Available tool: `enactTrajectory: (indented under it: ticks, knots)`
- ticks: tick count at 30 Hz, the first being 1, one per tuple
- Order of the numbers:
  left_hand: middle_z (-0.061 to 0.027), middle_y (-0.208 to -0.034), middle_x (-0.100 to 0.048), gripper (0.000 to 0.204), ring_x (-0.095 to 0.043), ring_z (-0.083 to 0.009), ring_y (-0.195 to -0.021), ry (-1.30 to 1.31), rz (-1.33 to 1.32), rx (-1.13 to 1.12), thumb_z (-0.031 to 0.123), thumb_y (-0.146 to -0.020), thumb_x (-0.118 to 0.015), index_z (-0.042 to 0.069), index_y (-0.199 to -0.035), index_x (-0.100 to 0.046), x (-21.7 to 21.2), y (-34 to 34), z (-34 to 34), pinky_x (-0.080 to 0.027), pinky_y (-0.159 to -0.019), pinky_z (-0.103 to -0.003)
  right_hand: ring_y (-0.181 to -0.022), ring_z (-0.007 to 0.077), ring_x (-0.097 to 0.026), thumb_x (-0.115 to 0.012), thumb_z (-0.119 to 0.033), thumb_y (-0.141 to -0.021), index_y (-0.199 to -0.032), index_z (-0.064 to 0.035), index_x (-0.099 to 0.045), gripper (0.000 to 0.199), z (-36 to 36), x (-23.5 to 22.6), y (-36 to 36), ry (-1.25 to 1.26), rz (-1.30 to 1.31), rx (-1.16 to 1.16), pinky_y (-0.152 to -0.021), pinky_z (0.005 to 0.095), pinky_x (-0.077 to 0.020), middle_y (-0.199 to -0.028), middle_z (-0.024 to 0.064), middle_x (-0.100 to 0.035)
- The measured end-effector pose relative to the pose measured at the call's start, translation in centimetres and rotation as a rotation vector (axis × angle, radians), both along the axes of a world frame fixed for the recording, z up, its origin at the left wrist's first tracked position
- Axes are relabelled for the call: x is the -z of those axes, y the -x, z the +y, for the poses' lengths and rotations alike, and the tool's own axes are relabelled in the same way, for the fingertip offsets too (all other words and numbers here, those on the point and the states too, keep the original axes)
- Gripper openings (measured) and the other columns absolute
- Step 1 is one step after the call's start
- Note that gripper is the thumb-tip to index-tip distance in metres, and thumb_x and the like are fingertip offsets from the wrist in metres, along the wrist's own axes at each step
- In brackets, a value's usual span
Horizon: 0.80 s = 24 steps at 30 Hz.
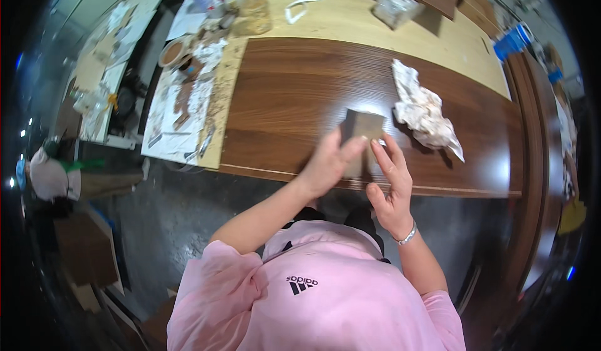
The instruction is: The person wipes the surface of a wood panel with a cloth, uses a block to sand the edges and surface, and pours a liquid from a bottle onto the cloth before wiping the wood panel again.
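Note:
A dark brown wooden panel (294, 94) lies flat on a pale workbench (350, 19). Near its front edge my left hand (325, 163) grips the lower part of a flat grey metal scraper blade (363, 125), which rests against the panel's surface. My right hand (391, 182) is beside it with fingers spread, the fingertips touching the blade's right lower edge. A silver bracelet (408, 235) circles my right wrist. Pink sleeves cover my upper arms.
A crumpled white rag (426, 110) lies on the panel just right of the blade. Stained paper (181, 110), a round bowl (172, 51) and jars (253, 6) crowd the bench's left end. A wrapped block (394, 6) sits at the back. Grey floor lies below.

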<state>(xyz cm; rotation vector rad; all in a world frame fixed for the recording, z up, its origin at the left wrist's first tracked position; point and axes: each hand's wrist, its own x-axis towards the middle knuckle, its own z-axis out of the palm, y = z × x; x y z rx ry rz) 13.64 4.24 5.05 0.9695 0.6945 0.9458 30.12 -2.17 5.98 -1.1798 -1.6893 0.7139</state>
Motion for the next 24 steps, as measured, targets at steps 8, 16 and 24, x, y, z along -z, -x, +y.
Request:
enactTrajectory:
  ticks: [8, 16, 24]
  knots:
    - [-0.0249, -0.133, -0.055, 0.064, -0.057, -0.0349, -0.119, -0.467, 1.201, -0.937, 0.025, -0.091, -0.070, -0.002, -0.142, -0.042, 3.9, 20.7, 11.1, -0.043, -0.103, -0.040, -0.137, 0.0408, -0.036, -0.071, -0.018, -0.083, -0.145, -0.0164, -0.051, 0.065, 8.3, 1.0, -7.7, -0.205, -0.728, 0.498, -0.114, 0.0484, -0.0301, -0.153, 0.0202, -0.037]
    - [-0.0162, -0.114, -0.070, 0.030, -0.064, -0.0349, -0.108, -0.553, 1.173, -0.893, 0.021, -0.084, -0.073, 0.005, -0.110, -0.073, 8.3, 28.6, 11.9, -0.050, -0.094, -0.040, -0.128, 0.0383, -0.047, -0.061, -0.031, -0.095, -0.137, -0.0152, -0.060, 0.044, 11.4, 9.2, -14.2, -0.030, -0.806, 0.527, -0.109, 0.0461, -0.0374, -0.142, 0.0192, -0.051]
    - [-0.0219, -0.099, -0.071, 0.028, -0.068, -0.0386, -0.092, -0.380, 1.670, -0.811, 0.008, -0.081, -0.071, 0.006, -0.109, -0.074, 9.9, 39.0, 6.8, -0.053, -0.082, -0.044, -0.126, 0.0339, -0.051, -0.060, -0.031, -0.096, -0.130, -0.0100, -0.064, 0.040, 11.5, 8.8, -13.3, -0.030, -0.770, 0.563, -0.106, 0.0423, -0.0404, -0.137, 0.0168, -0.056]
